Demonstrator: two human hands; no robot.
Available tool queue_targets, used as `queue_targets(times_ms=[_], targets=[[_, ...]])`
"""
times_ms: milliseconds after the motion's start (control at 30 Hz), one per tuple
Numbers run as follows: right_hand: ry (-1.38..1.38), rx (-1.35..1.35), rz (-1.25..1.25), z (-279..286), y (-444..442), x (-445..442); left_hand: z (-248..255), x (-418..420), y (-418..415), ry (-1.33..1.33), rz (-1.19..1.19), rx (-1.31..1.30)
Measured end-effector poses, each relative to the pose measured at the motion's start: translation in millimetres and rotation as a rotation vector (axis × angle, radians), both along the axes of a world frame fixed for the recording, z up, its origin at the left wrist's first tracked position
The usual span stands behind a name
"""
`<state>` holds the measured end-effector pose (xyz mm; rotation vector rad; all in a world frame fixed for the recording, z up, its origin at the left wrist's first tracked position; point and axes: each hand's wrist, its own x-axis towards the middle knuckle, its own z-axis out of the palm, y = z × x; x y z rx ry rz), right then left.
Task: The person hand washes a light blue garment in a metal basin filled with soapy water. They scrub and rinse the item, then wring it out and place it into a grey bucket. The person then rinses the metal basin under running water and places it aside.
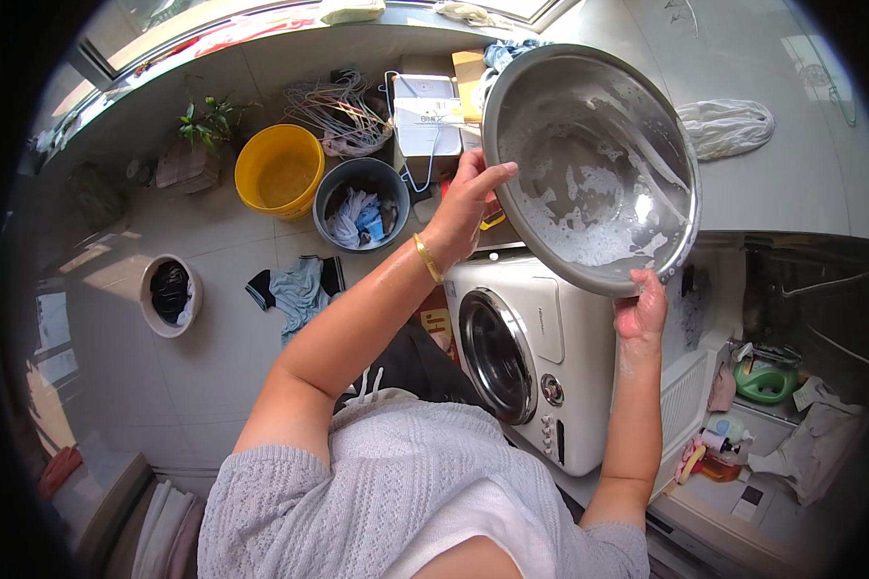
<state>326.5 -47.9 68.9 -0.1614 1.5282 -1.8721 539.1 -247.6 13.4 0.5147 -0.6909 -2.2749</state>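
Observation:
A large stainless steel basin (550, 155) is held up and tilted in front of me, with white suds clinging to its inner wall. My left hand (467, 199) grips the rim on its left side, thumb over the edge. At the near rim, my right hand (641, 307) pinches the edge; its skin looks wet and soapy. Below the basin stands a white front-loading washing machine (590, 354) with its round door (496, 354) facing left. To the right of my right arm is a sink with a ribbed washboard slope (684, 394).
A yellow bucket (250, 170), a grey bucket (326, 230) holding clothes, and a pale bin (148, 304) stand on the floor. A light blue garment (297, 293) lies there too. Bottles, including a green jug (766, 381), sit at right. Wire hangers (340, 108) are piled by the wall.

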Motion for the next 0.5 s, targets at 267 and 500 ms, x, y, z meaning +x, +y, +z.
queue_targets(times_ms=[267,500], targets=[[-0.039,-0.094,-0.017,13,-7,10,45,4,22,-0.106,-0.093,0.054],[0.102,0.055,-0.196,33,5,34,49,-2,2,-0.175,-0.373,0.083]])
